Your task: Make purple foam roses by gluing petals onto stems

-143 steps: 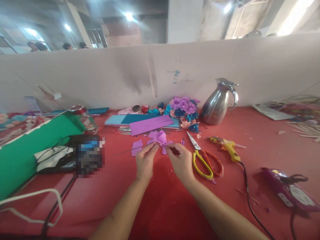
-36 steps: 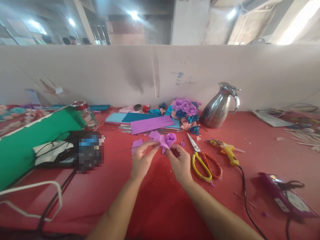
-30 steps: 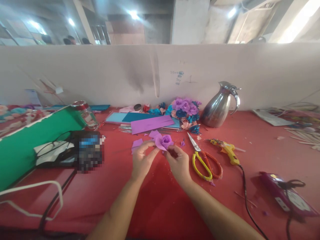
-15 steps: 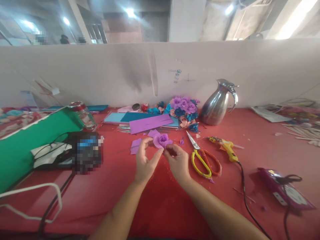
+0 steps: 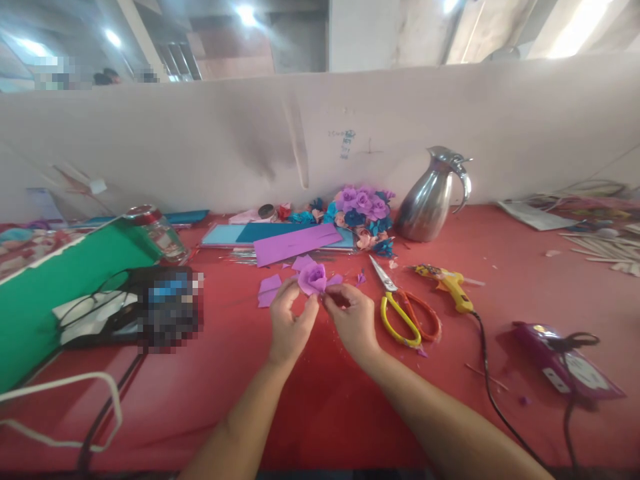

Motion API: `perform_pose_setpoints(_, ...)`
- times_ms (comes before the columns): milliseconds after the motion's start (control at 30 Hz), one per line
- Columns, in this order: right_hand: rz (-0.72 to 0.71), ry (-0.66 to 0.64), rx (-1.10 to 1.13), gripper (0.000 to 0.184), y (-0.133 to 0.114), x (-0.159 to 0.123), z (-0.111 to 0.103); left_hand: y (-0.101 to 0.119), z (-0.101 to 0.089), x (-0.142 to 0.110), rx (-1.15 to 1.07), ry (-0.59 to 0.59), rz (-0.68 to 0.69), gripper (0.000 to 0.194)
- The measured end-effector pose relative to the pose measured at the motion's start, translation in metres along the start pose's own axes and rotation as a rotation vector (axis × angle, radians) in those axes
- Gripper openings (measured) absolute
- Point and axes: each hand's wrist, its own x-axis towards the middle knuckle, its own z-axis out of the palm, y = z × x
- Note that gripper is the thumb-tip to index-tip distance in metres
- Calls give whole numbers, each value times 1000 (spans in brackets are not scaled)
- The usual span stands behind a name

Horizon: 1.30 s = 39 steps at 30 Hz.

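The flower (image 5: 313, 279) sits between the left hand (image 5: 293, 323) and right hand (image 5: 353, 320), above the table (image 5: 325, 413). Scissors (image 5: 390, 285) lie to the right, the glue gun (image 5: 453, 288) farther right. Behind, left to right before the partition (image 5: 200, 133): jar (image 5: 165, 235), sheets (image 5: 295, 244), bouquet (image 5: 364, 203), jug (image 5: 427, 203).

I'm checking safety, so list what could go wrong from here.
The right hand pinches the paper flower near its base, the left hand at its petals; a hard squeeze might crease them.
The scissors lie close to the right hand; a sideways move could knock them.
The cord from the glue gun trails near the right forearm and might snag.
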Motion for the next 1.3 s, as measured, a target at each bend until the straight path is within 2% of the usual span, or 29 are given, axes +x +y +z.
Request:
perform_pose_setpoints(133, -26, -19, -6, 11, 0, 0, 0, 3, -3, 2, 16, -3, 8, 6)
perform_pose_setpoints(333, -37, -10, -8, 12, 0, 0, -1, 3, -4, 1, -42, -88, 72, 13)
perform_pose_setpoints(567, -31, -10, -4, 12, 0, -1, -1, -2, -6, 0, -107, -58, -24, 11)
perform_pose_setpoints(700, -28, -18, 0, 13, -3, -1, -1, -6, -4, -1, -178, 29, -57, 10)
perform_pose_setpoints(800, -18, -20, 3, 13, -5, -2, -1, -6, -3, -2, -212, 51, -67, 21)
perform_pose_setpoints(1000, -48, -24, 15, 17, -2, -3, -2, -3, 1, -3, -314, -12, -161, 66)
perform_pose_setpoints(1067, -55, -11, 9, 18, 0, -3, -2, -5, 2, -2, -330, -42, -197, 61)
perform_pose_setpoints(1200, -50, -3, -2, 16, 4, -2, -2, -10, 4, 1, -296, -123, -288, 26)
perform_pose_setpoints(1300, -48, -11, -7, 15, 7, -1, -1, -15, 7, 2, -345, -125, -370, 21)
